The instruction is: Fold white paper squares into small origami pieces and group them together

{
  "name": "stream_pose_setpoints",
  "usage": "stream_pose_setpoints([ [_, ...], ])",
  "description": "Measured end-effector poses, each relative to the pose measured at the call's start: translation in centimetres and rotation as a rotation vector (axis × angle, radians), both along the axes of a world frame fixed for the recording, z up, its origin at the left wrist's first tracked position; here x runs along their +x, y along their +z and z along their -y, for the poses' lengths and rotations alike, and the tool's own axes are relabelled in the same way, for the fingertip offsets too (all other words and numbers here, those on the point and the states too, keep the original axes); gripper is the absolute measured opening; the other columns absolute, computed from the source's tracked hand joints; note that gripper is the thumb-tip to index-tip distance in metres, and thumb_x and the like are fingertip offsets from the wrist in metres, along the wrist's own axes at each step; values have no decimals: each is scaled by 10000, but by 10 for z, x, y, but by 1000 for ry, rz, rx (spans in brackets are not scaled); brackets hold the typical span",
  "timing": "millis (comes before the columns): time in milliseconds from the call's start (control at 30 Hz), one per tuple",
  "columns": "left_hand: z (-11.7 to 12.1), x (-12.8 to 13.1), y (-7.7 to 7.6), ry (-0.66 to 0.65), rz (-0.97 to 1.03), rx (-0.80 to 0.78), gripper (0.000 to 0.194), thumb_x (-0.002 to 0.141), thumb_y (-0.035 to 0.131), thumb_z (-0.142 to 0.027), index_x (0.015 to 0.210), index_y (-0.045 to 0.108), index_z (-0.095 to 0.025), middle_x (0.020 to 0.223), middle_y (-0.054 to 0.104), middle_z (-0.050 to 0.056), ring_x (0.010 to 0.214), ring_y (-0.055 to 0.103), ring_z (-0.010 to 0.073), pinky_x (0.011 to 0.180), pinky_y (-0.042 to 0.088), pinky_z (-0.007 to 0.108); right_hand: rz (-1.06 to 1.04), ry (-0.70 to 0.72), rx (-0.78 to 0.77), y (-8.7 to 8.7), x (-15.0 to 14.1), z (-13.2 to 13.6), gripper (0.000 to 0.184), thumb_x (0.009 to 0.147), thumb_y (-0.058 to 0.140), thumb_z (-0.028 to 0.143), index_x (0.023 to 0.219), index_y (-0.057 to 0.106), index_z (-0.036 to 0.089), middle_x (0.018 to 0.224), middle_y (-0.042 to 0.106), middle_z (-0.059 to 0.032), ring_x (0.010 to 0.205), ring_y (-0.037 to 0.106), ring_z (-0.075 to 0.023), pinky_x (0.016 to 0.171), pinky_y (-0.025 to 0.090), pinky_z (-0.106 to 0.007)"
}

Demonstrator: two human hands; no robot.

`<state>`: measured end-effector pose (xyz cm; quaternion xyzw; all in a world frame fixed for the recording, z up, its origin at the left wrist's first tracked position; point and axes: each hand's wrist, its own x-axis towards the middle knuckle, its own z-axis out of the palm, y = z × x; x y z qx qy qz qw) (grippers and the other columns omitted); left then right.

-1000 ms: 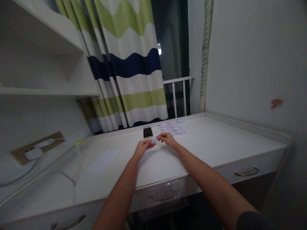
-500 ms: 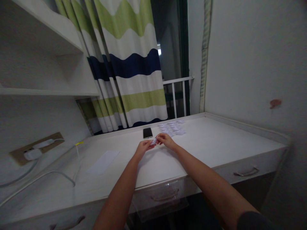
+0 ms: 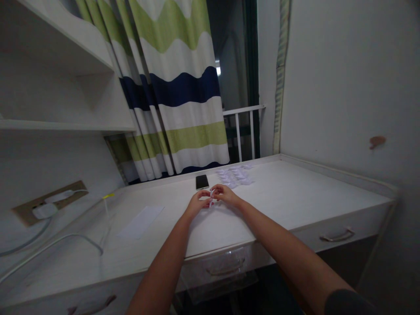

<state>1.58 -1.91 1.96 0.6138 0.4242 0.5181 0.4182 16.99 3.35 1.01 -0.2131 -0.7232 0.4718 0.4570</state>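
Between my two hands, just above the white desk (image 3: pixel 210 236), is a small folded piece of white paper (image 3: pixel 211 199), seen nearly edge-on. My left hand (image 3: pixel 197 203) pinches it from the left side. From the right, the fingers of my right hand (image 3: pixel 224 194) close on the same piece. Several small folded white paper pieces (image 3: pixel 234 176) lie in rows beyond my right hand. To the left of my forearms a flat white paper sheet (image 3: pixel 141 222) rests on the desk. The fold details of the held piece are too small to make out.
A dark-screened phone (image 3: pixel 202 182) lies behind my hands. A striped curtain (image 3: pixel 183 92) hangs at the back left. White cables (image 3: pixel 75 236) run over the left side, from plugs in a wall socket (image 3: pixel 49 203). Drawers with handles (image 3: pixel 337 236) line the desk's front.
The folded paper has turned from a slanted position to nearly upright and edge-on. My right hand has shifted slightly down and left, and both hands now grip it from opposite sides.
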Motion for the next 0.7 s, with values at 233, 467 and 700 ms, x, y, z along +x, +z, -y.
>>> stream_pose_setpoints([
  [233,0,0,-2,2,16,-27,407,502,735,-269,832,530,-147,994,555,64,660,594,123,583,517,292,5,2,20,0,0,0,310,562,683,259,829,570,150,648,591,8,585,537,-94,547,433,-225],
  [467,-3,-1,-2,13,54,-34,406,551,694,-246,907,516,-164,987,561,69,690,604,146,591,514,302,32,-47,20,1,0,-1,285,573,642,184,850,589,145,654,583,7,543,531,-82,512,437,-209],
  [700,-4,-4,-1,20,95,-30,360,585,612,-198,938,548,-175,986,592,59,765,598,157,654,495,285,41,-87,32,-2,-2,-2,247,625,605,223,863,596,158,708,603,-10,551,566,-91,509,461,-213],
])
